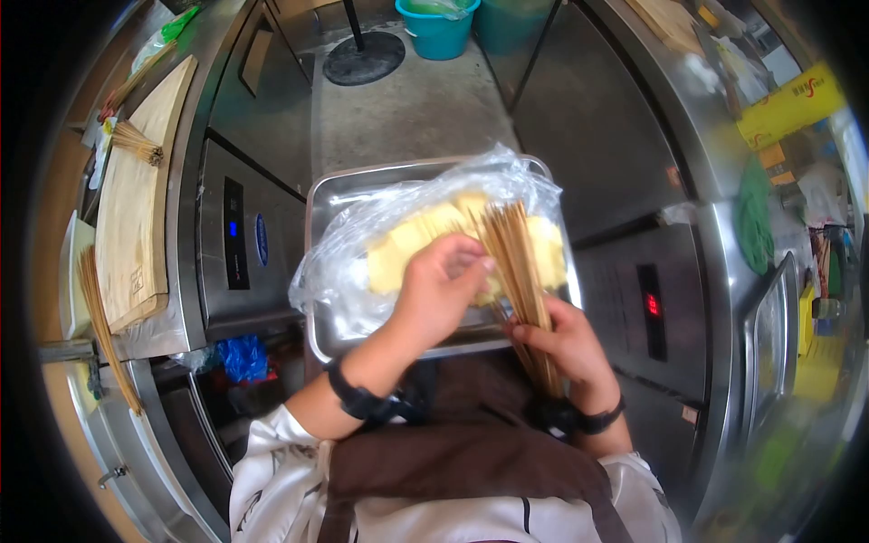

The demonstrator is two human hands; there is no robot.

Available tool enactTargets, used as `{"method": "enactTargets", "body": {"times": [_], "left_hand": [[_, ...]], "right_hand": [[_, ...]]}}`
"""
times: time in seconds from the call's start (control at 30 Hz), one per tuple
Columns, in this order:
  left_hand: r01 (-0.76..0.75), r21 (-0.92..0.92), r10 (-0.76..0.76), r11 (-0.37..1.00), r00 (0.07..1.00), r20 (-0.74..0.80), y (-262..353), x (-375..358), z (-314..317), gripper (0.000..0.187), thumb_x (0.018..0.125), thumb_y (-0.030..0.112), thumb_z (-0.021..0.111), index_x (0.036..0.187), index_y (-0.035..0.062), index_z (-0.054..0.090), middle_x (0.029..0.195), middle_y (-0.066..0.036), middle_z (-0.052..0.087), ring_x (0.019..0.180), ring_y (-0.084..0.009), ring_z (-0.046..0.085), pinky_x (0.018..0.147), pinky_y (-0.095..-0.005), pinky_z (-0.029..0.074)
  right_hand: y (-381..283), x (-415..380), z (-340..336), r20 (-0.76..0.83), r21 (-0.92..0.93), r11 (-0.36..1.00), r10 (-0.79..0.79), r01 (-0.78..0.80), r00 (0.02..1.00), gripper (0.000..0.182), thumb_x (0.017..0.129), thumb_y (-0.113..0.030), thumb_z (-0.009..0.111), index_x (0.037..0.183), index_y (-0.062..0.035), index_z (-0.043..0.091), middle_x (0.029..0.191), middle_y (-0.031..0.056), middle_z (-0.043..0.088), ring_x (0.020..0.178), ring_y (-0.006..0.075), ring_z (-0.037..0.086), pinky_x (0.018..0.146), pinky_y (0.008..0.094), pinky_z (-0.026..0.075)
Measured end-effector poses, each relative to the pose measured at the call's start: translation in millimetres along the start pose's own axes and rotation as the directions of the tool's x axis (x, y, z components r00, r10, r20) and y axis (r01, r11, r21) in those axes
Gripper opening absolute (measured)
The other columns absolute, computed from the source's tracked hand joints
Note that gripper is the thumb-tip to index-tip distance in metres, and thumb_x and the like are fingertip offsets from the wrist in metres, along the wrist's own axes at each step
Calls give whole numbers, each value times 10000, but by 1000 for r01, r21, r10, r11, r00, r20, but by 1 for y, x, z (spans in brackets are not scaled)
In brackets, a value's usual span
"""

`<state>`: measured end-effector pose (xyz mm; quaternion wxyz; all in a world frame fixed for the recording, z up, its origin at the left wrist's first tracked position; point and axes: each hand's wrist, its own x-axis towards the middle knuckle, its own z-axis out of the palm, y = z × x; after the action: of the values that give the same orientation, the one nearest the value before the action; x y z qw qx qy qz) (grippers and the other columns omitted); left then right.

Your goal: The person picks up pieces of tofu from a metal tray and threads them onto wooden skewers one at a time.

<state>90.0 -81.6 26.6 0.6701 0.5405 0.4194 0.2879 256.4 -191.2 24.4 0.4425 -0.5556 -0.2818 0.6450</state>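
A thick bundle of wooden skewers (pixel 518 262) stands tilted in my right hand (pixel 570 342), whose fingers are wrapped round its lower part. My left hand (pixel 444 281) is just left of the bundle, fingers curled in and thumb close to the fingertips; what they pinch, if anything, is too small to make out. Beneath both hands, a metal tray (pixel 319 335) holds pale yellow, flat-looking pieces (pixel 387 262) partly wrapped in a clear plastic bag (pixel 339 262). Thin skewer-like lines show among the yellow pieces behind my left hand, partly hidden by it.
Steel cabinets flank me on both sides. On the left counter are a wooden board (pixel 127 235), a small skewer bundle (pixel 136 143) and longer sticks (pixel 107 335). A teal bucket (pixel 439 32) and a black round base (pixel 364 60) stand on the floor ahead. A yellow box (pixel 789 104) is at right.
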Motion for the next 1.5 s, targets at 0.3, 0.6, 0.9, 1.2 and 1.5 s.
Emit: {"method": "enactTargets", "body": {"times": [0.3,0.6,0.9,1.2,1.5], "left_hand": [[44,-271,-30,962,998,53,-6,7,-1,82,880,36,594,950,4,564,850,-89,648,746,-155,646,647,-265,529],[57,-285,-25,957,993,115,-18,6,-20,71,872,27,597,930,11,559,875,-83,644,778,-160,644,686,-283,532],[-511,816,421,269,825,378,-14,3,-91,372,631,-36,687,985,46,607,1109,-88,548,1110,-301,491,938,-399,413],[-695,659,412,287,710,570,-11,14,-104,220,652,4,705,847,51,615,1011,-57,583,1021,-282,551,853,-383,453],[-482,619,393,620,874,285,-12,17,-101,131,840,47,591,965,43,551,933,-65,618,915,-216,602,783,-337,486]], "right_hand": [[2,1,-1,-32,9,1000,13,-13,999,211,791,19,653,1000,-5,645,877,3,640,794,62,562,725,222,458],[3,7,1,-63,44,999,21,-18,998,145,787,31,655,887,-13,560,763,30,593,699,105,572,643,241,461],[6,11,0,-78,114,993,19,-10,997,149,788,40,650,873,-14,541,729,43,589,658,121,574,619,243,458],[6,12,-1,-60,97,995,3,3,998,144,788,44,645,864,-11,536,723,46,581,654,126,570,612,247,453],[4,14,-2,-43,94,996,10,-6,999,142,787,46,645,864,-8,539,715,47,582,654,125,570,617,246,452]]}}
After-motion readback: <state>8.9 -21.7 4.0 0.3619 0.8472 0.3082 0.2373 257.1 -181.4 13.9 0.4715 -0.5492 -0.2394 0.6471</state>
